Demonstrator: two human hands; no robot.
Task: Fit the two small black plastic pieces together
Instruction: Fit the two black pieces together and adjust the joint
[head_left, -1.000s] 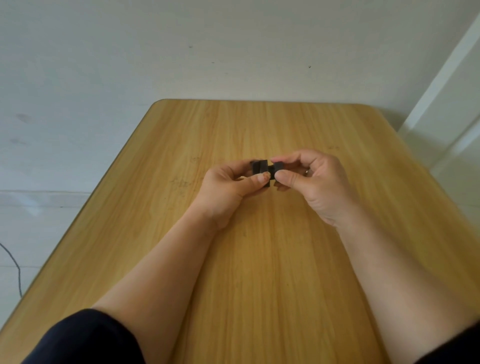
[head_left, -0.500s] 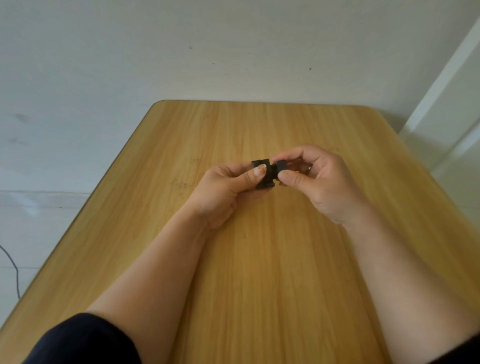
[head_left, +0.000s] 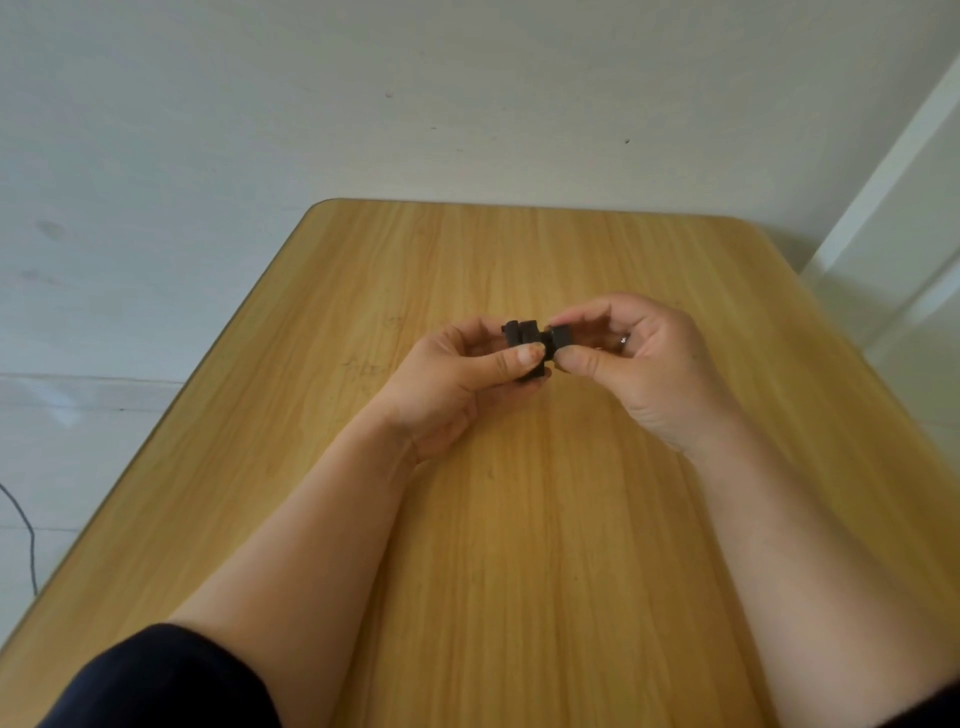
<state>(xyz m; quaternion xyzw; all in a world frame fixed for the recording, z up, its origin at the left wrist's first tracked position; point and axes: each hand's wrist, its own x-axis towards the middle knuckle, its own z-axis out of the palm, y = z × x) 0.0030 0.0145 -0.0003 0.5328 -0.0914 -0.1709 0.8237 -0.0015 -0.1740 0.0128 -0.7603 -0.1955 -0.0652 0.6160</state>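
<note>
The left hand (head_left: 457, 384) pinched the larger black plastic piece (head_left: 524, 340) between thumb and curled fingers. The right hand (head_left: 649, 369) pinched the smaller black plastic piece (head_left: 560, 336) the same way. The two pieces touched end to end, held above the middle of the wooden bench (head_left: 519, 519), nearer its far edge.

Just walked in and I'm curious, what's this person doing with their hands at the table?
A person holds two small black plastic pieces above a wooden table. The left hand pinches the larger piece, the right hand pinches the smaller piece. The pieces meet between the hands; whether they are fully fitted cannot be told.
</note>
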